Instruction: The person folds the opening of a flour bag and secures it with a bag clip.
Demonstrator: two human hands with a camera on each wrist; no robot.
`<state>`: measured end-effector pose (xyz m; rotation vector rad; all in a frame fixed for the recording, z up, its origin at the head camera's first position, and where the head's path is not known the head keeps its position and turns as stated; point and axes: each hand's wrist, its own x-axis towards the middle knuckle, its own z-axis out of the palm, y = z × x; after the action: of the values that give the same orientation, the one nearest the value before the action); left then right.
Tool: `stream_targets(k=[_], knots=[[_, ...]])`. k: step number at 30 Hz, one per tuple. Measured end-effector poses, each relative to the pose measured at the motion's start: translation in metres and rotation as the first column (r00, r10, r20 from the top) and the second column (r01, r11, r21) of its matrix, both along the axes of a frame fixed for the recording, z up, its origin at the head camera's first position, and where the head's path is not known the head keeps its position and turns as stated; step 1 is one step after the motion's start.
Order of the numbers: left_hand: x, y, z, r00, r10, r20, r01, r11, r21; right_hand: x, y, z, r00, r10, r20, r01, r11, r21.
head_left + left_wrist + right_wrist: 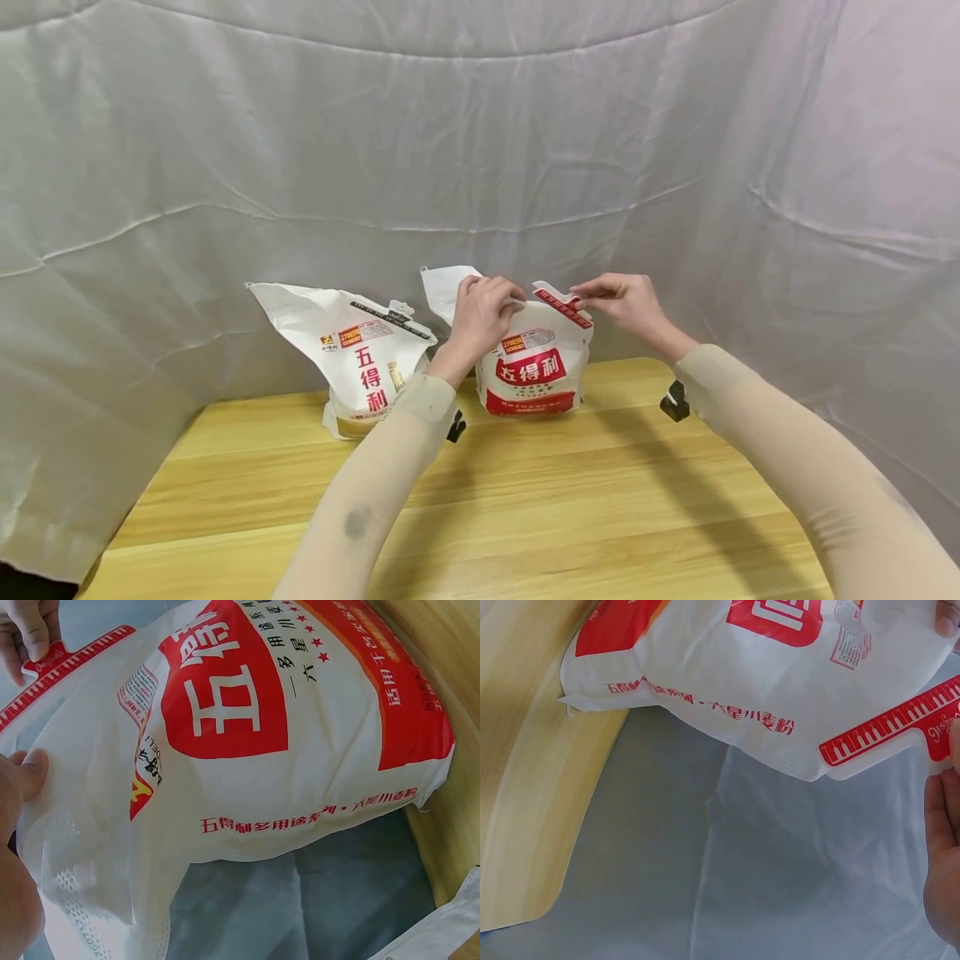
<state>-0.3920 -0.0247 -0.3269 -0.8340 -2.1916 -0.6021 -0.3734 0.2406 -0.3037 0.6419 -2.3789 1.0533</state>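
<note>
A white flour bag (528,362) with red print stands upright at the back of the table. A red-and-white bag clip (564,308) sits slanted on the right end of its top edge. My right hand (622,298) holds the clip by its raised middle tab, between thumb and fingers. On the same bag's top, my left hand (483,315) pinches the folded plastic; its thumb (31,774) presses the near side in the left wrist view. A loose top corner (446,287) of the bag sticks up behind the left hand.
Left of it stands a second flour bag (367,367), its top leaning left, with a black-and-white clip (393,318) across its right shoulder. The wooden table (570,517) ends close behind both bags, where a grey cloth (375,150) hangs.
</note>
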Motion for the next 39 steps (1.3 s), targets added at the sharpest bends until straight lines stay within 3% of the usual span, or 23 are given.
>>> stream_targets(k=[4,12,23,39], knots=[[-0.001,-0.001,0.0,1.0,-0.009,-0.008,0.01,1.0,0.02,-0.004,-0.004,-0.001,1.0,0.004,-0.005,-0.004,1.0,0.021],[-0.002,-0.002,0.001,0.998,-0.051,0.044,0.048,0.996,0.071,-0.008,-0.01,-0.004,1.0,0.007,-0.008,-0.007,0.998,0.07],[-0.005,-0.005,-0.003,0.991,-0.136,-0.015,0.137,0.975,0.177,-0.011,-0.016,-0.003,0.999,0.001,0.034,-0.005,0.994,0.111],[-0.004,-0.005,-0.004,0.991,-0.132,-0.029,0.136,0.972,0.19,-0.013,-0.024,-0.005,0.997,0.064,0.039,-0.069,0.988,0.141]])
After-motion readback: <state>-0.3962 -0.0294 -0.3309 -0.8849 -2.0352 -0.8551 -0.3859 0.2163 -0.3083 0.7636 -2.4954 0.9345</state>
